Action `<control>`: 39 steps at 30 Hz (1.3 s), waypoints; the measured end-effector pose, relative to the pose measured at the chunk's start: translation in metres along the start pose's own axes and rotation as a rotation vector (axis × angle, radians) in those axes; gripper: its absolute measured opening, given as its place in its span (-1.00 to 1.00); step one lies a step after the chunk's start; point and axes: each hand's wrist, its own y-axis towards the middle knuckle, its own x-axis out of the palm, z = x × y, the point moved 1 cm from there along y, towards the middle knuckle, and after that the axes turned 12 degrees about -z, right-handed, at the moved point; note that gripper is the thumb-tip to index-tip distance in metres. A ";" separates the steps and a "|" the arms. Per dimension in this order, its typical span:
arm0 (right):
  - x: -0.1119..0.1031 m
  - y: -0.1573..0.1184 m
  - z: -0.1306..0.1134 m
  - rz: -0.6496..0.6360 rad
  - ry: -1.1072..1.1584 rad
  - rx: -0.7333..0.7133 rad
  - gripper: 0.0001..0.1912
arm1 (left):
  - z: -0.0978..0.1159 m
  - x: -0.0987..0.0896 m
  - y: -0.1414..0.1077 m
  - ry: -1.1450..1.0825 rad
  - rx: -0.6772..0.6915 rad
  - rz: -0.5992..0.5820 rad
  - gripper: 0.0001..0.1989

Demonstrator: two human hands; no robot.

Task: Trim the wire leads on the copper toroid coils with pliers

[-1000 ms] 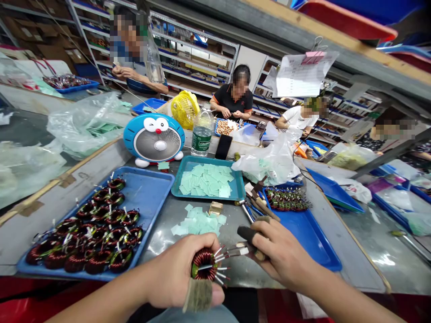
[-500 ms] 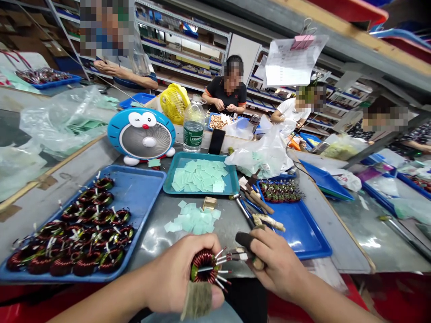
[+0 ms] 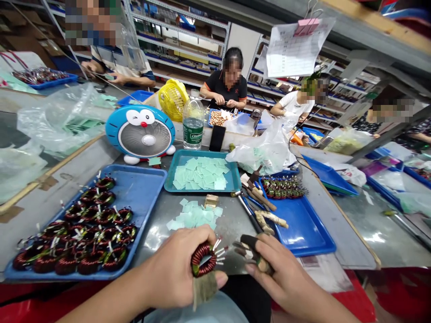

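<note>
My left hand (image 3: 178,269) is shut on a copper-wound toroid coil (image 3: 204,259), whose short white-sleeved leads stick out to the right. A burlap-like wrap (image 3: 204,287) covers one finger. My right hand (image 3: 279,280) is close to those leads, with a dark finger cot (image 3: 251,242) on one finger. Small pale pieces (image 3: 240,250) poke from its fingertips, and I cannot tell whether it grips them. Just past it lie steel pliers (image 3: 247,211) and wood-handled tools (image 3: 272,220), beside a blue tray (image 3: 303,229) of finished coils. Loose green paper squares (image 3: 190,215) lie above my left hand.
A blue tray (image 3: 144,181) of wound coils fills the left of the bench. Behind stand a teal tray (image 3: 232,179) of green squares, a cartoon fan (image 3: 141,137), a water bottle (image 3: 193,123) and plastic bags (image 3: 262,154). Several co-workers (image 3: 224,87) sit beyond.
The coil has turned in my left hand, with its leads now pointing up and right. My right hand has shifted slightly, and the whole view has moved up and to the left.
</note>
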 end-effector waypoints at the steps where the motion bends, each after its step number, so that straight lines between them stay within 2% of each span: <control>1: -0.004 -0.002 -0.004 -0.016 -0.017 0.012 -0.96 | -0.002 0.000 0.001 0.065 0.001 0.042 -0.65; 5: -0.004 0.000 -0.019 -0.033 -0.058 0.040 -0.88 | -0.012 0.004 0.007 0.265 0.007 0.137 -0.58; 10: 0.004 0.009 -0.026 0.017 -0.072 0.040 -0.87 | -0.013 0.009 0.009 0.417 0.019 0.199 -0.61; 14: 0.008 0.011 -0.026 0.054 -0.052 0.034 -0.88 | -0.012 0.010 0.008 0.428 0.038 0.263 -0.63; 22: 0.014 0.010 -0.025 0.130 -0.128 0.003 -0.88 | -0.008 0.015 0.007 0.386 0.023 0.309 -0.68; 27: 0.024 0.010 -0.016 0.232 -0.268 -0.005 -0.74 | -0.003 0.024 0.008 0.291 0.005 0.363 -0.73; 29: 0.026 0.010 -0.013 0.281 -0.320 0.015 -0.71 | -0.002 0.027 0.009 0.252 -0.020 0.369 -0.74; 32: 0.023 0.008 -0.012 0.257 -0.282 0.010 -0.73 | -0.002 0.028 0.009 0.219 -0.029 0.329 -0.71; 36: 0.008 0.002 -0.014 0.193 -0.251 -0.013 -0.77 | -0.003 0.025 0.006 0.230 -0.054 0.241 -0.60; 39: -0.008 -0.001 -0.017 0.170 -0.292 -0.067 -0.79 | 0.001 0.022 0.003 0.246 -0.021 0.237 -0.71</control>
